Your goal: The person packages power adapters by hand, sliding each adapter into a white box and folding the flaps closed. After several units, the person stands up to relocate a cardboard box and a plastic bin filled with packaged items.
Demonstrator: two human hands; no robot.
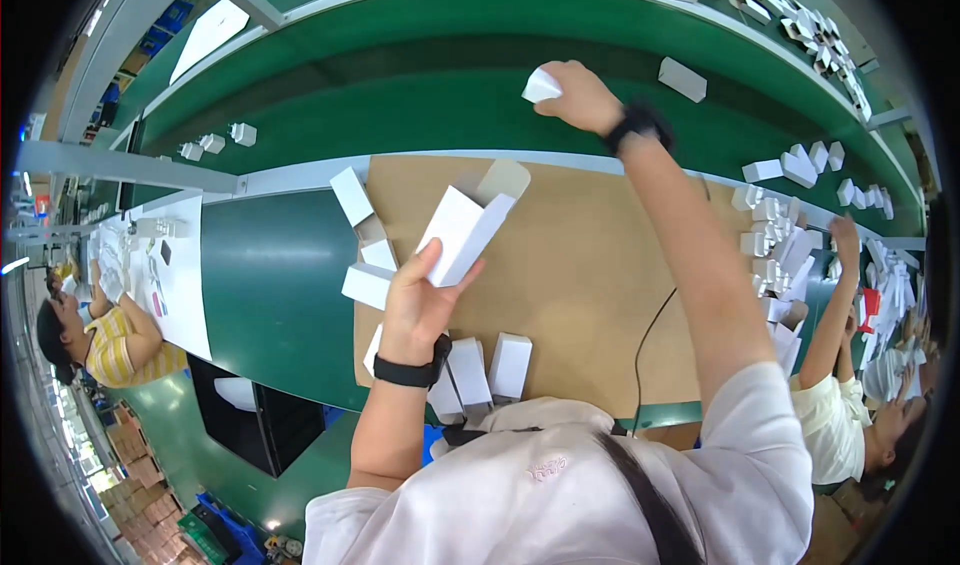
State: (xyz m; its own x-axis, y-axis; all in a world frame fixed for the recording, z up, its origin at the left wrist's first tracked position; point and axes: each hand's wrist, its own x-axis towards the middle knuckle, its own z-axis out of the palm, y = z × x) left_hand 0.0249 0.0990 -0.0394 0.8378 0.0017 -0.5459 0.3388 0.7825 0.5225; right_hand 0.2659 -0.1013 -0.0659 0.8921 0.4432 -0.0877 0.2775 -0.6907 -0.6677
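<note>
My left hand [412, 300] is closed round the lower part of a slim white carton [464, 231]. The carton tilts up and to the right, and its top flap stands open at the upper end. Farther off, my right hand [580, 98] reaches out over the green belt [420, 105]. A small white block [541, 86] shows at its fingertips; its kind is hard to tell. Under both arms lies a brown sheet [570, 285]. White cartons [352, 197] lie along its left side, and others [510, 367] stand close to my body.
White plug adapters [243, 134] sit on the belt at the left, with a white carton [683, 80] at the far right. Adapters [768, 240] crowd the right table edge. A cable [652, 325] crosses the sheet. Co-workers sit on the left [130, 340] and right [835, 415].
</note>
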